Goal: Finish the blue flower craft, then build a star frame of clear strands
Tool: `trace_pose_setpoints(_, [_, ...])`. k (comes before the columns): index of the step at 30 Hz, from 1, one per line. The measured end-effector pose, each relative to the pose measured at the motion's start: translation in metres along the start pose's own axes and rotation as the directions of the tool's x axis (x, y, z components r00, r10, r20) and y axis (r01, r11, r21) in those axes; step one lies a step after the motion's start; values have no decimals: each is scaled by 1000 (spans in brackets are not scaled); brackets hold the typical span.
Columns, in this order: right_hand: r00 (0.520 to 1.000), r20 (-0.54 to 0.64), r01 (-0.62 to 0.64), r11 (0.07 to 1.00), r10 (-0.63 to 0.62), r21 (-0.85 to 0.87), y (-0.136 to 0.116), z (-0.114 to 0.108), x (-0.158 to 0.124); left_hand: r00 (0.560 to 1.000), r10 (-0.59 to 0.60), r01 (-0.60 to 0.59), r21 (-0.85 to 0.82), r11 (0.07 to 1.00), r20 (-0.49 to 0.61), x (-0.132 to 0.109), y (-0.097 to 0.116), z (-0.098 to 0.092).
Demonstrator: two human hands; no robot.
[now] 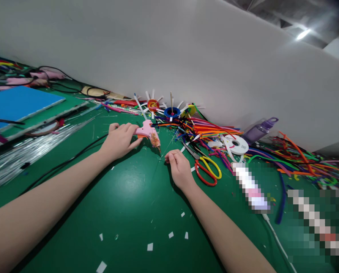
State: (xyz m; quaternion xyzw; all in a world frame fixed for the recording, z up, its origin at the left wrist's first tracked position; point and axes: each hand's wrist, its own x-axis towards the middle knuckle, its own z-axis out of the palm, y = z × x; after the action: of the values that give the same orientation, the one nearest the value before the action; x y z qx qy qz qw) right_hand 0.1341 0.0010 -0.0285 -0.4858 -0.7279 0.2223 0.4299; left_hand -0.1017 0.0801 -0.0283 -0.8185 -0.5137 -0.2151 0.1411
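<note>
My left hand [120, 139] is wrapped round the handle of a pink glue gun [148, 132], whose nozzle points down and to the right at the green table [129, 197]. My right hand [179, 167] rests on the table just right of the nozzle tip, fingers curled together in a pinch on something thin that I cannot make out. A fine strand runs up from that spot toward the pile of pipe cleaners [206, 131]. A black cable [72, 157] trails from the glue gun to the left.
Scissors with red and yellow handles [206, 168] lie right of my right hand. A white tape roll [236, 144], a purple bottle [259, 129], wheel-shaped craft pieces [172, 110], a blue board [15, 102] and silvery strips [29, 151] surround the work spot. White paper scraps dot the table.
</note>
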Motion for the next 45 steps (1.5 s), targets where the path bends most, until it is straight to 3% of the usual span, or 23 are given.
trace_pose_setpoints(14, [1000, -3, 2, 1000, -2, 9, 1, 1, 1, 998, 61, -59, -72, 996, 25, 0, 1, 1])
trace_pose_setpoints(45, [1000, -4, 9, 1000, -9, 13, 1, 1, 0, 996, 86, -86, -38, 996, 7, 0, 1, 2])
